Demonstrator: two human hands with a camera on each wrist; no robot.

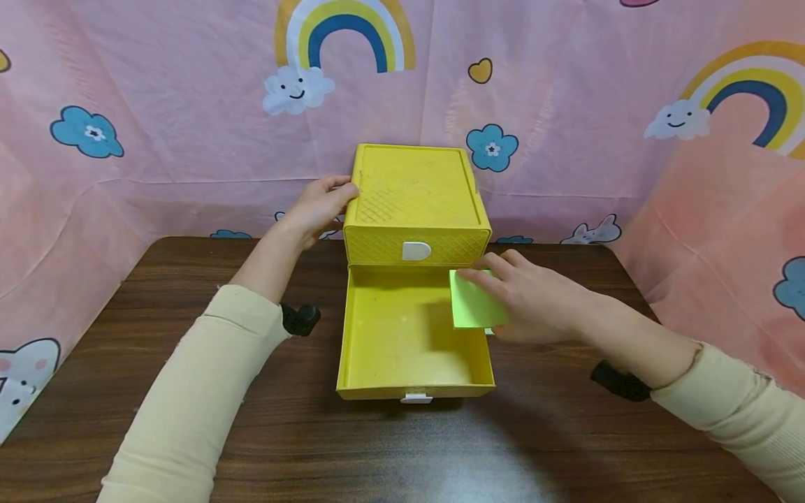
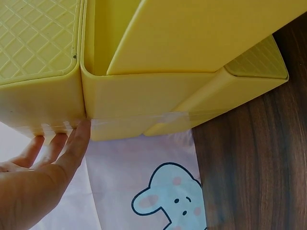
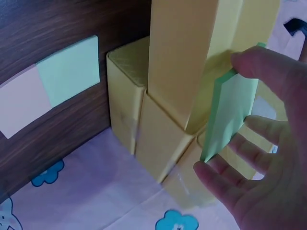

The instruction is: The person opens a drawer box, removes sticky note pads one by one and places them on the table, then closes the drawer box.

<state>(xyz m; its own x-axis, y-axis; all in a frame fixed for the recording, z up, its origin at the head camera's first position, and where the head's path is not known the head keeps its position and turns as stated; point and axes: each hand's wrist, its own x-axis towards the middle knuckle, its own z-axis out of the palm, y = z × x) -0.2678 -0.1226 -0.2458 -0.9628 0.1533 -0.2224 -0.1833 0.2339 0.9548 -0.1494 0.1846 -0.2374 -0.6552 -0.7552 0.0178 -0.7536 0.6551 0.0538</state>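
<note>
A yellow drawer cabinet [image 1: 415, 185] stands at the back of the table, with one lower drawer [image 1: 402, 335] pulled out and bare inside. My left hand [image 1: 317, 209] rests against the cabinet's left side; in the left wrist view its fingertips touch the side wall near a seam. Between thumb and fingers, my right hand [image 1: 534, 297] pinches a light green sticky note pad [image 3: 232, 108]. That pad is over the right edge of the open drawer. On the table to the right lie a second green pad [image 3: 69, 69] and a pink pad [image 3: 25, 100], side by side, mostly hidden by my hand in the head view.
Dark wooden tabletop [image 1: 302, 440] surrounds the cabinet. A pink printed cloth [image 1: 207, 140] hangs behind and at both sides. The upper drawer, with a white handle [image 1: 416, 251], is closed; another white handle [image 1: 416, 398] sits on the open drawer's front.
</note>
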